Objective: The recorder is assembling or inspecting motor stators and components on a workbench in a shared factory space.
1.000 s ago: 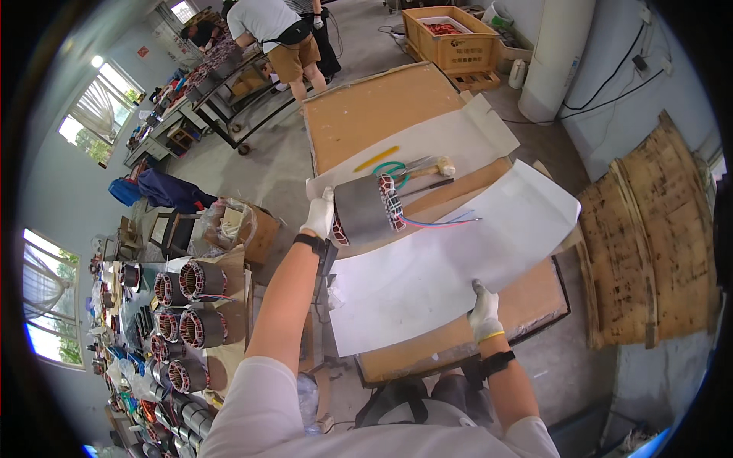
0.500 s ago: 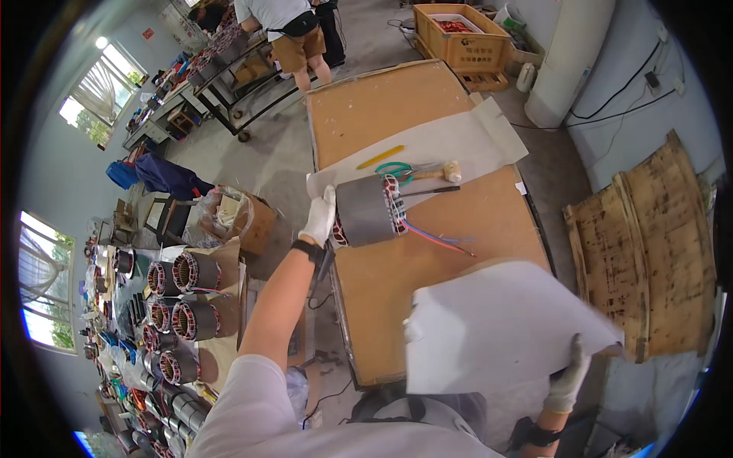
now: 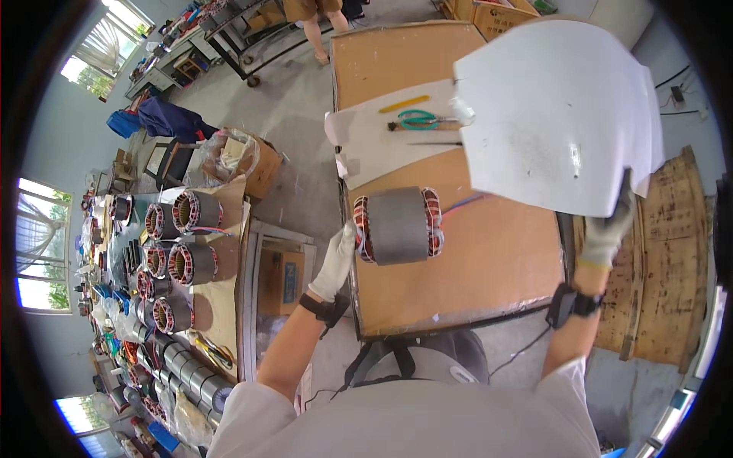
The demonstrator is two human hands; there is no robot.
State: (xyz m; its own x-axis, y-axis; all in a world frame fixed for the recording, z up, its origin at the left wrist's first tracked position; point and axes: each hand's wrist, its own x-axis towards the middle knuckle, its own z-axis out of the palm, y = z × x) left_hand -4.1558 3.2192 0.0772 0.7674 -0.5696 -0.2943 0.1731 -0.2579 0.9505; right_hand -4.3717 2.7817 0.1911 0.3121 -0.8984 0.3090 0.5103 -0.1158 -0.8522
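A grey motor stator (image 3: 398, 227) with red copper windings and white lacing lies on its side on the brown board-topped table. My gloved left hand (image 3: 336, 262) grips its left end, with some fingertips hidden by the windings. Blue and red leads (image 3: 462, 202) run out from its right end. Over the table's right side, my gloved right hand (image 3: 608, 223) is closed on the lower edge of a large, curving white sheet (image 3: 561, 114), fingers partly behind it. Beyond the stator, scissors with green handles (image 3: 418, 120) and a yellow stick (image 3: 405, 104) lie on pale paper (image 3: 363, 137).
On the left, a bench (image 3: 229, 267) carries several more stators (image 3: 195, 263). An open cardboard box (image 3: 263, 168) stands on the floor behind it. Wooden pallet boards (image 3: 664, 267) lean at the right. A person's legs (image 3: 314, 30) show at the far side.
My right hand has raised the white sheet and swung it away from me, over the table's far right. The stator has come nearer to me with my left hand at its end. My view has shifted.
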